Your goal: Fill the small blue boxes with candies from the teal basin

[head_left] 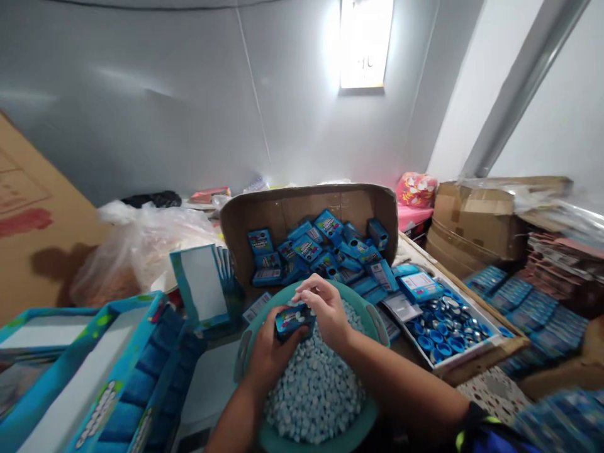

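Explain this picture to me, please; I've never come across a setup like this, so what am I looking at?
There is no machine here: a person works with two bare hands. The single view comes from a camera worn on the head, looking forward and down. The left hand holds a small blue pack. The right hand is just above it, fingers bent; whether it holds anything, I cannot tell. Below them is a green basin of pale blue pellets. Behind it, a cardboard box lies open with more blue packs. To the right, a white tray holds round blue cap-like pieces; to the left stand blue printed cartons.
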`<state>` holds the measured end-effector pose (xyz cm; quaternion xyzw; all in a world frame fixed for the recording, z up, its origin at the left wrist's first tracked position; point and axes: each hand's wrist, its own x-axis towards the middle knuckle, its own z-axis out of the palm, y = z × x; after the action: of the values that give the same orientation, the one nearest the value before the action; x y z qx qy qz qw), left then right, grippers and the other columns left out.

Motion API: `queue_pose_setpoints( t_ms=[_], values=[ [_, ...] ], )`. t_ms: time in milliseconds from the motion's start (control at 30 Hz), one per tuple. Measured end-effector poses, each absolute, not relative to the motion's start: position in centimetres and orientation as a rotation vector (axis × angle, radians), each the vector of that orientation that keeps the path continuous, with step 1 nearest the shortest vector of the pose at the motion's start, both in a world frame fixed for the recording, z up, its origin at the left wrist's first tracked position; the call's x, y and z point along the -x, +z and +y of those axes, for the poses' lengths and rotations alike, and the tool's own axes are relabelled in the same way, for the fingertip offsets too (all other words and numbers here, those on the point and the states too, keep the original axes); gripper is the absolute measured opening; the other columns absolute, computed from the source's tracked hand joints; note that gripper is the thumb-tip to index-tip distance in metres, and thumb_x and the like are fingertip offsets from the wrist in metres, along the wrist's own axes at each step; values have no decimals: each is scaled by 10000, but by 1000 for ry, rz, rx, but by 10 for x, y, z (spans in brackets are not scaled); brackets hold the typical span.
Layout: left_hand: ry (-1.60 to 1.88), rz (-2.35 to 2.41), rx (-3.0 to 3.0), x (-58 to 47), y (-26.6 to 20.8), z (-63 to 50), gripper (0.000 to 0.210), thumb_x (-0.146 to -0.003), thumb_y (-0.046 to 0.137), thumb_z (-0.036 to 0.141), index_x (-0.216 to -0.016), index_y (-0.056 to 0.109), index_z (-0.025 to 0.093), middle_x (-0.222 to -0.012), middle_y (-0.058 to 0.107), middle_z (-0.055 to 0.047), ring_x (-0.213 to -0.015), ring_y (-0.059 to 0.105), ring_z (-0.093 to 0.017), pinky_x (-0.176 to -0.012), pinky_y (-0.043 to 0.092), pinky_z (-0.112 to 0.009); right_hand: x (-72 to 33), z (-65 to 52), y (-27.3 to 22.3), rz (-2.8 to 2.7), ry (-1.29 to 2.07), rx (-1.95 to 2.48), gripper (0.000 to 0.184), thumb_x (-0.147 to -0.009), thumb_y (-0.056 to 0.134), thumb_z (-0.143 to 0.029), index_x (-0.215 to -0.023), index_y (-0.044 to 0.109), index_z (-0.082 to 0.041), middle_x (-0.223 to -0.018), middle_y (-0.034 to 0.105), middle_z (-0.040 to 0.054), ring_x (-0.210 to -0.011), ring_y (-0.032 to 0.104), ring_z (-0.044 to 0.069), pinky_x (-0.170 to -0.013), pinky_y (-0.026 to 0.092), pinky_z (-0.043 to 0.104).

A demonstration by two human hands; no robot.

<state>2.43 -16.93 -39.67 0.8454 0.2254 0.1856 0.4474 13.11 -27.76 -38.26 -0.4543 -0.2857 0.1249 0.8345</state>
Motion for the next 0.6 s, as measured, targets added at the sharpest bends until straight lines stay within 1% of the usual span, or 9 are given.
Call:
queue_pose_setpoints(
  t_ms=[133, 300, 400, 467, 500, 600],
  values=[
    [430, 511, -2070, -25, -397, -167, 549, -767, 756, 592, -1155, 624, 227, -1019, 781, -51, -926, 753, -284, -853, 607, -412, -137, -279, -382, -603, 240, 958, 183, -868, 741, -416, -856, 754, -233, -865, 674, 12, -797, 670, 181, -792, 545, 341],
    [440, 460, -1987, -28, -397, -167, 605, -727, 806, 609, -1144, 633, 206, -1057, 768, -68, -958, 747, -272, -875, 607, -384, -139, -283, -385, -728, 111, 1081, 150, -907, 722, -379, -921, 770, -237, -904, 662, 22, -830, 630, 165, -789, 541, 320],
    [451, 477, -1997, -28, -401, -168, 604, -701, 819, 611, -1123, 650, 214, -1062, 762, -63, -954, 738, -265, -884, 597, -387, -138, -283, -389, -766, 179, 1029, 166, -919, 730, -395, -978, 740, -240, -1072, 701, 52, -980, 691, 193, -876, 577, 354],
    [447, 524, -2021, -27, -403, -168, 606, -684, 820, 617, -1112, 660, 219, -1041, 761, -58, -933, 734, -266, -868, 592, -395, -137, -284, -390, -800, 211, 1007, 165, -936, 720, -388, -997, 727, -235, -1164, 712, 73, -1066, 708, 212, -922, 586, 378],
    [443, 548, -2030, -26, -402, -168, 607, -679, 817, 621, -1110, 663, 221, -1030, 761, -56, -919, 733, -267, -851, 592, -396, -136, -285, -389, -825, 207, 1019, 157, -947, 709, -379, -1000, 724, -232, -1175, 718, 79, -1078, 711, 215, -917, 590, 377],
    [453, 544, -2019, -24, -399, -170, 588, -692, 804, 608, -1114, 665, 222, -1032, 765, -53, -906, 735, -261, -815, 595, -384, -135, -289, -383, -943, 127, 1109, 134, -975, 663, -340, -966, 720, -219, -1107, 737, 86, -1064, 709, 211, -909, 594, 374]
  ],
)
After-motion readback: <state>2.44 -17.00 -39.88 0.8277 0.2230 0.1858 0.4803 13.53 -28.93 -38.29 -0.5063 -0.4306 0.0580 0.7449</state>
